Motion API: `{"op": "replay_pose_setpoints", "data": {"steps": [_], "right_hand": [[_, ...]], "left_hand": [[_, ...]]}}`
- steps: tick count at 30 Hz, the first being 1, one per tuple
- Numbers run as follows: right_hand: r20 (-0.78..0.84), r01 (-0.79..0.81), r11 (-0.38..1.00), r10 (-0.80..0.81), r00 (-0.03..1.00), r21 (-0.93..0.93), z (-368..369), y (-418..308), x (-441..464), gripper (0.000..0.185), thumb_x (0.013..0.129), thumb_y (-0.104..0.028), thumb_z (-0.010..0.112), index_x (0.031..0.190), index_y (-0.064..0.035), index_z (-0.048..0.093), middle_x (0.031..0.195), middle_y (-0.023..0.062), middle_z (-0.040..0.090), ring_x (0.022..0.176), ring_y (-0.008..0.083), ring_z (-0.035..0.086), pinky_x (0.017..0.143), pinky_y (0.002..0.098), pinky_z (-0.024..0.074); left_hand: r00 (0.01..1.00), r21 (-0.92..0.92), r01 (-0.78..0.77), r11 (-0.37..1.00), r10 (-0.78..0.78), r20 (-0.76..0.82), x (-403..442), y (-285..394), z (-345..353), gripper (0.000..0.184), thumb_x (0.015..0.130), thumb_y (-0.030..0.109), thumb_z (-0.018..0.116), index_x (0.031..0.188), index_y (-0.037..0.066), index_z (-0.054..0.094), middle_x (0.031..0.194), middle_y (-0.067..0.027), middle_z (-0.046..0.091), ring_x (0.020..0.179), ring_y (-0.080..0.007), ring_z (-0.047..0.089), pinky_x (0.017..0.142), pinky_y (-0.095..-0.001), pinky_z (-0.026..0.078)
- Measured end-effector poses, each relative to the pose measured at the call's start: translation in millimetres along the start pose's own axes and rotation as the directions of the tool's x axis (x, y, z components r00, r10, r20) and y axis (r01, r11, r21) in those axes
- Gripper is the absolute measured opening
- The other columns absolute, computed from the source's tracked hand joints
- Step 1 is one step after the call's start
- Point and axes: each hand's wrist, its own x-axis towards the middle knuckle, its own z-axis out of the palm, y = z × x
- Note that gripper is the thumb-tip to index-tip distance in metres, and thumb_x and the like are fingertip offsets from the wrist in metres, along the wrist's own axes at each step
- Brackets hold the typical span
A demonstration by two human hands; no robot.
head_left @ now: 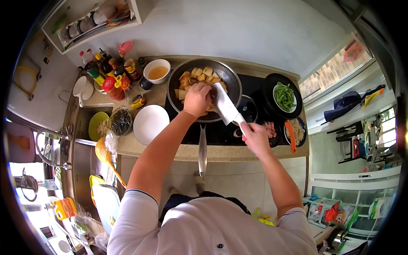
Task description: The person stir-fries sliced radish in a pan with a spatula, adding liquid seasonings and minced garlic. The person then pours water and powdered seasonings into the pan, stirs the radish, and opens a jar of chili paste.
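The cleaver (227,107) slants forward-left along its long axis, blade (222,99) over the pan (232,80), handle (241,120) clenched in the right grip (256,138). The left grip (198,100) curls beside the blade; whether it pinches anything, I cannot tell.

Beyond the left grip (198,100), food chunks (207,72) are coloured pale yellow, patched with tan. Pan (232,83) around them: dark grey. Cleaver (225,104), at the right grip (256,138): silver-grey. To the right of the right grip, bright green is shown by bean pods (284,95), framed by a white dish (292,109); pink, by chopped meat (269,129). To the left of the left grip are listed: large bowl (150,123), plain white; liquid (158,72), amber; jar (114,90), red; skimmer (102,151), orange, dotted with holes. Tabletop (131,146): beige. Shirt (204,229): pale grey, sleeves edged in dark blue.
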Motion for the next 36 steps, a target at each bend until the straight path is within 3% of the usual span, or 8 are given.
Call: {"op": "replay_pose_setpoints", "data": {"steps": [3, 5, 9, 13, 17, 19, 24, 36], "right_hand": [[-0.072, 0.063, 0.997, -0.066, 0.995, -0.05, -1, -3, -6, 0.038, 0.101, -0.034, 0.065, 0.083, -0.0005, 0.072, 0.06, 0.0001, 0.061, 0.054, 0.0078, 0.052, 0.053, 0.0276, 0.0402], [-0.08, 0.049, 0.999, -0.048, 0.996, 0.018, -3, -7, -12, 0.039, 0.102, -0.033, 0.064, 0.084, 0.0001, 0.072, 0.061, 0.0005, 0.061, 0.054, 0.0075, 0.051, 0.053, 0.0276, 0.0389], [0.053, -0.042, 0.964, 0.029, 0.998, 0.262, 6, -33, -50, 0.036, 0.103, -0.037, 0.064, 0.094, -0.0032, 0.072, 0.065, 0.0005, 0.062, 0.049, 0.007, 0.05, 0.045, 0.025, 0.0369], [0.309, -0.104, 0.907, -0.03, 0.951, 0.408, 58, -46, -103, 0.035, 0.104, -0.038, 0.064, 0.103, -0.0034, 0.069, 0.07, 0.0018, 0.064, 0.05, 0.0061, 0.052, 0.044, 0.0213, 0.0371], [0.662, -0.192, 0.951, -0.017, 0.749, 0.242, 146, -41, -155, 0.037, 0.106, -0.036, 0.062, 0.098, -0.001, 0.068, 0.071, 0.0005, 0.063, 0.052, 0.0046, 0.049, 0.048, 0.0212, 0.0381], [0.776, -0.199, 0.975, 0.047, 0.629, 0.102, 202, -26, -176, 0.035, 0.105, -0.034, 0.062, 0.1, -0.0002, 0.069, 0.07, 0.0023, 0.062, 0.049, 0.0045, 0.048, 0.045, 0.0223, 0.0378], [0.893, -0.108, 0.976, 0.215, 0.395, -0.187, 321, 17, -219, 0.035, 0.105, -0.033, 0.063, 0.09, -0.0014, 0.069, 0.064, -0.0007, 0.058, 0.049, 0.0039, 0.045, 0.043, 0.0224, 0.0347], [0.981, 0.404, 0.903, 0.082, 0.176, -0.148, 432, 99, -279, 0.044, 0.103, -0.036, 0.062, 0.074, -0.0038, 0.064, 0.06, -0.0013, 0.058, 0.056, 0.0074, 0.051, 0.054, 0.03, 0.0427]], "left_hand": [[0.995, 0.361, -0.095, 0.928, 0.078, 0.06, -13, -16, -10, 0.013, 0.085, 0.012, 0.07, 0.093, 0.001, 0.072, 0.099, -0.0165, 0.067, 0.088, -0.0386, 0.065, 0.079, -0.046, 0.055], [0.935, 0.037, 0.335, 0.942, -0.337, 0.112, -17, -17, -24, 0.011, 0.085, 0.011, 0.071, 0.091, 0.002, 0.072, 0.096, -0.016, 0.067, 0.087, -0.038, 0.066, 0.078, -0.0452, 0.055], [0.956, -0.077, 0.289, 0.954, -0.292, -0.035, -37, 19, -115, 0.02, 0.08, 0.014, 0.081, 0.092, 0.003, 0.07, 0.095, -0.0147, 0.067, 0.086, -0.0354, 0.066, 0.076, -0.0417, 0.054], [0.732, -0.189, 0.586, 0.788, -0.615, -0.293, -139, 38, -204, 0.029, 0.084, 0.002, 0.081, 0.077, 0.004, 0.053, 0.07, -0.0025, 0.051, 0.066, -0.0123, 0.049, 0.06, -0.0288, 0.042], [0.297, -0.301, 0.873, 0.384, -0.908, -0.297, -276, 81, -290, 0.019, 0.085, 0.0, 0.078, 0.081, 0.003, 0.059, 0.075, -0.0042, 0.057, 0.072, -0.0108, 0.057, 0.063, -0.027, 0.046], [0.315, -0.073, 0.92, 0.385, -0.837, -0.447, -355, 95, -323, 0.013, 0.085, 0.003, 0.077, 0.088, 0.002, 0.065, 0.081, -0.0061, 0.063, 0.073, -0.0129, 0.061, 0.067, -0.0291, 0.051], [-0.101, -0.198, 0.978, 0.058, -0.702, -0.705, -509, 124, -387, 0.017, 0.085, 0.007, 0.077, 0.098, 0.0, 0.069, 0.088, -0.0094, 0.067, 0.074, -0.0179, 0.065, 0.071, -0.0323, 0.055], [-0.228, -0.162, 0.974, -0.161, -0.631, -0.742, -600, 112, -433, 0.034, 0.083, 0.01, 0.079, 0.114, -0.004, 0.072, 0.095, -0.0124, 0.068, 0.075, -0.0194, 0.067, 0.074, -0.0336, 0.057]]}}
